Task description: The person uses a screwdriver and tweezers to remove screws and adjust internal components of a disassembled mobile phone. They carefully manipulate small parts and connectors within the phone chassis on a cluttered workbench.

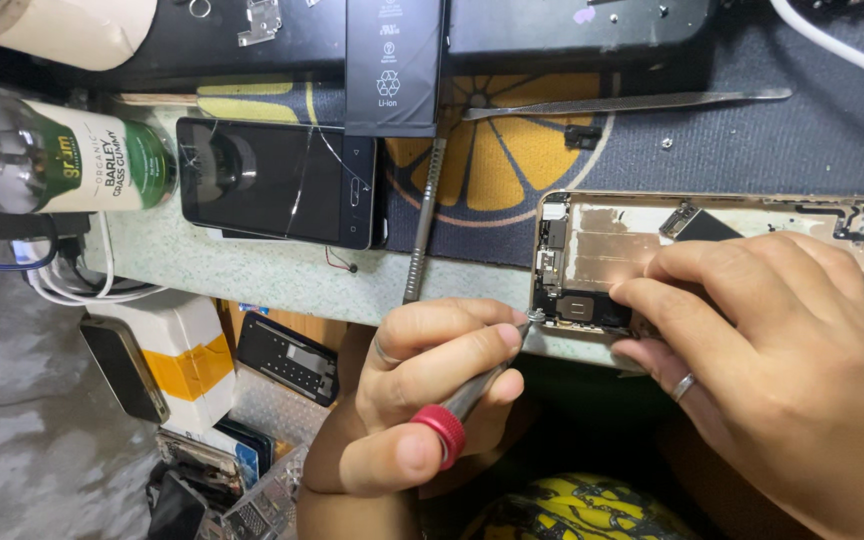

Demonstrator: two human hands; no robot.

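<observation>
A: Obs. 1: the left hand [432, 395] is closed around a screwdriver [472, 390] with a red cap. Thumb and fingers [452, 330] wrap the shaft, and the palm side presses the cap. The tip meets the lower left corner of the opened phone [602, 265].

B: And the right hand [772, 350]?

A: It lies flat over the phone's middle, fingers spread and bearing down. It pins the phone and grips nothing. The phone sits at the near edge of the surface [252, 270], partly on the dark mat [752, 140], with its back plate and corner parts exposed.

B: Which step, in your reading?

A: I judge it to be work on a screw at that corner. Whether it is being loosened or tightened I cannot tell, because the screw head is too small to see.

B: What does the next move call for?

A: A guess: keep the driver upright on the head, turn with light pressure, and hold the phone firmly so it does not slide off the edge.

B: Anything else nearby?

A: A cracked phone [277, 180] lies to the left, with a battery [392, 65] above it. Tweezers [632, 100] and a metal pry tool [422, 230] lie on the mat, and a green-labelled bottle [72, 155] lies on its side at far left.
</observation>
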